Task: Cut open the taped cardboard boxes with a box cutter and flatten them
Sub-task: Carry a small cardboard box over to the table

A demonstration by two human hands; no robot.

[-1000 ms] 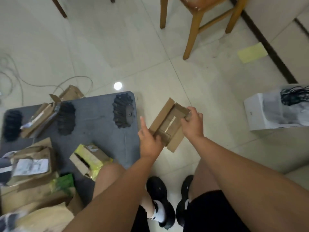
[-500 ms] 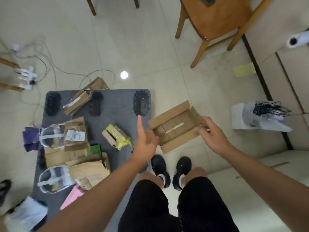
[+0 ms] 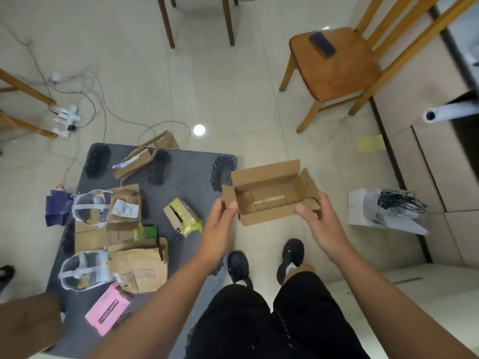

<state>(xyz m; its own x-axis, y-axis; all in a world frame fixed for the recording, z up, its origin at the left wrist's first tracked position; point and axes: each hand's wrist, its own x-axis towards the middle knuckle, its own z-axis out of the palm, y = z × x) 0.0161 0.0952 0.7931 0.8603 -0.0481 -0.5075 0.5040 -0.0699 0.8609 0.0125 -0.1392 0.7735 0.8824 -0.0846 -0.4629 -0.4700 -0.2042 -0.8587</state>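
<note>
Tiled floor [image 3: 233,99], dark grey mat [image 3: 186,185] left with flattened cardboard pile [image 3: 134,265] and a small box with yellow packing [image 3: 181,216]. Open cardboard box [image 3: 269,195] held in the air over the mat's right edge, flaps up. Left hand [image 3: 220,221] pinches its left end; right hand [image 3: 318,218] grips its right end. Box cutter possibly hidden, can't tell.

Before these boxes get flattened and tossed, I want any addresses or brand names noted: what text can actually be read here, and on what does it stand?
"good luck", upside down, on the pink package.
Letters on the flattened cardboard: too blurred to read.
White shipping label on a brown box: print too small to read.
Label on the long box: unreadable.
Open box held in both hands: no print visible.
</note>
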